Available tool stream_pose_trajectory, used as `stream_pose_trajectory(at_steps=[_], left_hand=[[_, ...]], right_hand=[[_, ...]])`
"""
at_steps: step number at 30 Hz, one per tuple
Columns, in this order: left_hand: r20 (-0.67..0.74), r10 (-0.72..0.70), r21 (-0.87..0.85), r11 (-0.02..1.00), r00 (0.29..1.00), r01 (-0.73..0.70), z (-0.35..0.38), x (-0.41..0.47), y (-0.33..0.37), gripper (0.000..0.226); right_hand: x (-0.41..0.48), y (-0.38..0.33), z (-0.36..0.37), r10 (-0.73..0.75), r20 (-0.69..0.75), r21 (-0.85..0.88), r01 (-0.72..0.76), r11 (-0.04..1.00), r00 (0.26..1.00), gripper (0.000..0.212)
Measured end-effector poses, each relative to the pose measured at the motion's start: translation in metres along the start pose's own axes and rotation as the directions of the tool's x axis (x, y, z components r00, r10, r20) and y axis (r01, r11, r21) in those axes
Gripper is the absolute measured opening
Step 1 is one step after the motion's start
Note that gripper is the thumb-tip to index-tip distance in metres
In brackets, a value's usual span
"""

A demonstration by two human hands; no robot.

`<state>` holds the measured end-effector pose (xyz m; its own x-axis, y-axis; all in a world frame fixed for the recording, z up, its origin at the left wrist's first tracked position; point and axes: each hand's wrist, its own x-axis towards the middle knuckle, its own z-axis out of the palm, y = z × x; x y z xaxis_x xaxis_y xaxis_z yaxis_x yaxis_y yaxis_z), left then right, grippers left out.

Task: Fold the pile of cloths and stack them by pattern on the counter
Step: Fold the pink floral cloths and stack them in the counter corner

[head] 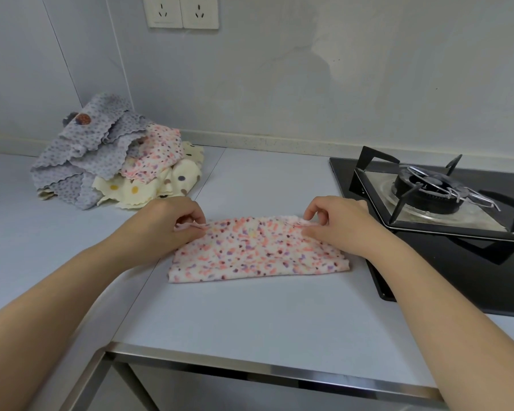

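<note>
1. The steel front edge lies nearest; bare counter runs from it to the work, giving open room.
2. The pink speckled cloth lies mid-counter, folded into a long band; the left hand pinches its far-left corner and the right hand its far-right corner, fingers curled on fabric.
3. Progress is judged early; one cloth is part-folded, and no finished stack is visible.
4. The gas hob sits just beside the cloth's right end; its raised pan support limits movement there.
5. The unfolded pile sits far left by the wall; grey dotted cloths lie on top and a cream polka-dot cloth beneath.
</note>
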<state>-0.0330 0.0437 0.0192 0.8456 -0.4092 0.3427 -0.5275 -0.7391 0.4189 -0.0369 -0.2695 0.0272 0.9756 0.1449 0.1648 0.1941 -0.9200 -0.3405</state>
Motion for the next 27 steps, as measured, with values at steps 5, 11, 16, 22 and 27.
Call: stream_pose_trajectory(at_steps=[5, 11, 16, 22, 27], left_hand=[[-0.009, -0.068, -0.004, 0.998, 0.998, 0.068, 0.003, -0.001, 0.001, 0.012], [-0.051, -0.137, 0.059, 0.988, 0.989, 0.140, 0.015, -0.001, -0.002, 0.006], [-0.059, -0.131, 0.078, 0.988, 0.990, 0.136, 0.018, 0.001, 0.000, 0.008], [-0.111, -0.128, 0.097, 0.986, 0.985, 0.139, 0.020, 0.003, -0.004, 0.010], [-0.110, -0.029, 0.139, 0.989, 0.994, 0.044, 0.024, 0.007, -0.009, 0.013]], right_hand=[[0.000, 0.003, 0.000, 0.001, -0.089, 0.083, 0.006, 0.997, 0.996, 0.015], [0.000, 0.004, 0.001, 0.049, -0.069, -0.035, -0.051, 0.998, 0.996, 0.011], [0.000, 0.006, -0.001, 0.062, 0.039, -0.031, -0.061, 0.998, 0.997, 0.015], [0.003, 0.010, 0.004, 0.018, 0.024, -0.121, -0.015, 0.993, 1.000, 0.011], [0.007, 0.010, 0.009, -0.052, 0.001, -0.166, 0.052, 0.985, 0.999, 0.012]])
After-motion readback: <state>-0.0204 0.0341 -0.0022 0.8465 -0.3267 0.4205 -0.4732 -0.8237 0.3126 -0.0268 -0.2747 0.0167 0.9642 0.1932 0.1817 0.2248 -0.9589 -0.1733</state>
